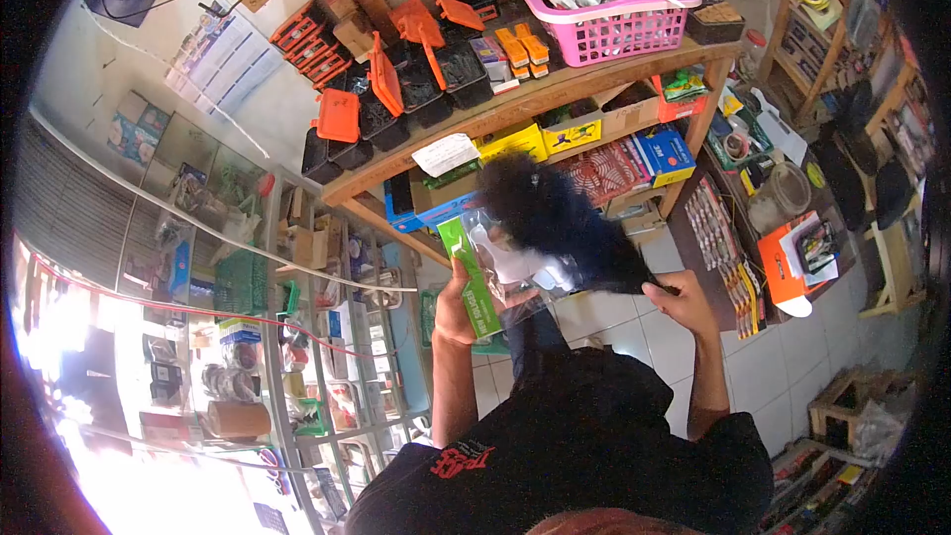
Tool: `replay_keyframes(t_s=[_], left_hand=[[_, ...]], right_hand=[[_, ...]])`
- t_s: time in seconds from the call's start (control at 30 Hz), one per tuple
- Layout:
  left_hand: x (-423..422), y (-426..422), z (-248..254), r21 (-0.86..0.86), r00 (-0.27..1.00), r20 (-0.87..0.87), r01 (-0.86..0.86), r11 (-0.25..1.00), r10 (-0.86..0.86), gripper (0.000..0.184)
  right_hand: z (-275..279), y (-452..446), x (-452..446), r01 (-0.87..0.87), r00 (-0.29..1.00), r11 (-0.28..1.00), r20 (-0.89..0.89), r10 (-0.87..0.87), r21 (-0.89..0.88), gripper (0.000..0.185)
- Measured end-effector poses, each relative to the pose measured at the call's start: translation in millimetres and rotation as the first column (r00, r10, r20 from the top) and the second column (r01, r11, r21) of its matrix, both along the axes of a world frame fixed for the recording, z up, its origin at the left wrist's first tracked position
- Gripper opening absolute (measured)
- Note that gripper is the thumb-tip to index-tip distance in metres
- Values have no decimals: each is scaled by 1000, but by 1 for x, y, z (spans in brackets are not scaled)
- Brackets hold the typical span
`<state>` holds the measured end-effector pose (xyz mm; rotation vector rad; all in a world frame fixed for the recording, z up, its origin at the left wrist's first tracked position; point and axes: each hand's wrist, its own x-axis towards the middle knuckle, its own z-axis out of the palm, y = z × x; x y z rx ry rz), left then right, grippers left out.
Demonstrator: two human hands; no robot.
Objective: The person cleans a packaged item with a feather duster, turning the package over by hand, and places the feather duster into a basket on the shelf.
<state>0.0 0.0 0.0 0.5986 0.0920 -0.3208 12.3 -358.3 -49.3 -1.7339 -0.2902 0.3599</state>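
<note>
My left hand is closed on the edge of a clear plastic package with a bright green header and a pale item inside. In my right hand is the thin end of a dark, fluffy feather duster, smeared by motion. The duster reaches up and left across the front of the shelf, its bushy end just above the package. Whether it touches the package, I cannot tell.
A wooden shelf ahead carries black bins with orange lids and a pink basket of sealant tubes. Boxes fill its lower level. Glass cabinets stand left; a side table holds an orange box at right.
</note>
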Motion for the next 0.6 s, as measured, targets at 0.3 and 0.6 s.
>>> replay_keyframes(t_s=[0.3,0.6], left_hand=[[2,-16,-11,-73,984,118,144,987,-135,74],[3,-26,-17,-166,985,154,105,980,-80,72]], right_hand=[[10,36,9,367,921,897,43,-388,245,22],[23,94,4,190,954,850,-296,-43,490,45]])
